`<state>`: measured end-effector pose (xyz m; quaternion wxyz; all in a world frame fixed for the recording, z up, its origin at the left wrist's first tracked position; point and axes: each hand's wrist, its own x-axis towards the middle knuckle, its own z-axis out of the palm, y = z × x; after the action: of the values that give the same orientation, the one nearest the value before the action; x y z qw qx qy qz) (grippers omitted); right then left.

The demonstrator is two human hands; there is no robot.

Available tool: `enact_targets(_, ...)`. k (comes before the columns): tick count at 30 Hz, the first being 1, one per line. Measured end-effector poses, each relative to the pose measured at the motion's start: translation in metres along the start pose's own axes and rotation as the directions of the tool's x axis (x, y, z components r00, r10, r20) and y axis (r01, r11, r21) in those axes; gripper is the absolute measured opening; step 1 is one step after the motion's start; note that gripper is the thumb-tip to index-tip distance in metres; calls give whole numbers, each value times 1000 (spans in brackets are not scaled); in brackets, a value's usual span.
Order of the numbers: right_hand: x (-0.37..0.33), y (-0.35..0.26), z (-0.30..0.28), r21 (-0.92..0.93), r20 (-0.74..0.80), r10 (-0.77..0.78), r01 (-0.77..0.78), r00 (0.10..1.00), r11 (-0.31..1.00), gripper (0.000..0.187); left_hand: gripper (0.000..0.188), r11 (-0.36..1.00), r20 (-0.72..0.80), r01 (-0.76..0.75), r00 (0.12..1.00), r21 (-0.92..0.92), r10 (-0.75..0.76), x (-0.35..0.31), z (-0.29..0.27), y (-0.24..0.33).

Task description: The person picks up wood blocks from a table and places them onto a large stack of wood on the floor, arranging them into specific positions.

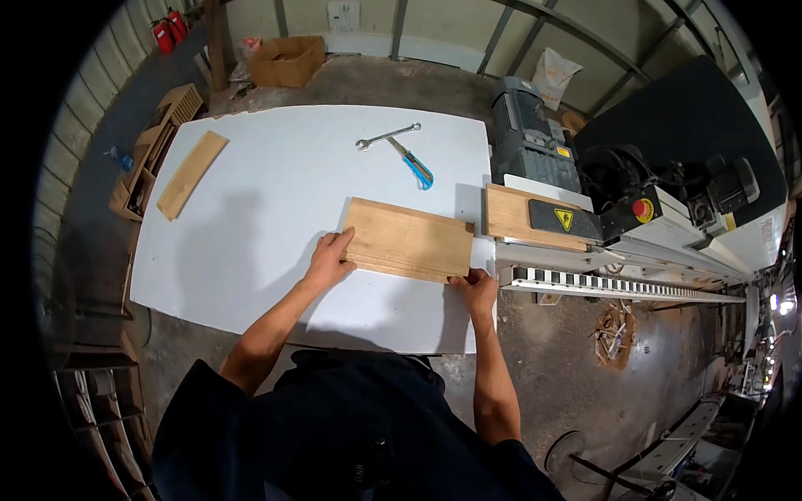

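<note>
A short stack of light wooden boards (408, 236) lies on the white tabletop (276, 284), its layered near edge toward me. My left hand (330, 257) grips the left end, thumb at the near edge and fingers over the side. At the near right corner, my right hand (476, 292) pinches the boards with thumb and fingers. Beyond the stack lie a combination wrench (388, 136) and a blue utility knife (413, 167). A separate narrow wooden board (192, 175) rests at the table's far left.
Right of the table stands a machine with a grey motor (535, 138), a red emergency button (642, 210) and a wooden board (510, 213) at its near end. A toothed white rail (618, 282) runs rightward. Wood scraps (615, 336) lie on the floor; a cardboard box (286, 62) stands behind.
</note>
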<state>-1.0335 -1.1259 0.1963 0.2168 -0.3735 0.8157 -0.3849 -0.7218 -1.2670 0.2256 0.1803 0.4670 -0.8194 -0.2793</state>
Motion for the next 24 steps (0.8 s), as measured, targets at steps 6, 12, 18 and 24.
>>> enact_targets(6, 8, -17, -7, -156, 55, -135, 142, 989, 978, 53, 72, 979, 37, 62, 998, -193, -56, -6, -10, 4)
enact_targets(12, 62, -55, -11, 940, 318, 283, -340, 905, 31, 27, 59, 994, -164, 72, 985, 77, -58, -9, -20, 40)
enact_targets(18, 49, -73, 16, 951, 155, 414, -248, 897, 183, 17, 47, 875, 174, 62, 984, -481, 26, 2, -10, 70)
enact_targets(24, -52, -110, 59, 792, 543, 207, -578, 814, 195, 15, 41, 227, 265, 293, 953, -929, -144, 6, 14, 72)
